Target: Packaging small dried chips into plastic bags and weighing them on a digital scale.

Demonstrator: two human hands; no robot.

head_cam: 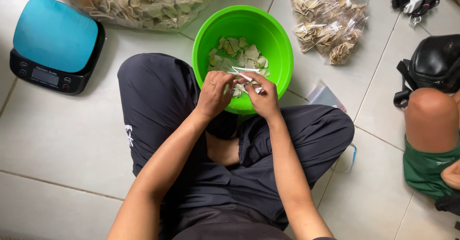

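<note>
While both hands meet over the near rim of the green bowl (278, 53), the left hand (214, 93) and right hand (262, 97) each keep a pinching grip on a small clear plastic bag (245, 77) stretched between them. Pale chips (239, 53) lie in the bowl. On the tiled floor (57, 139) sit a blue-topped scale (53, 43) and filled packets (328, 22).
</note>
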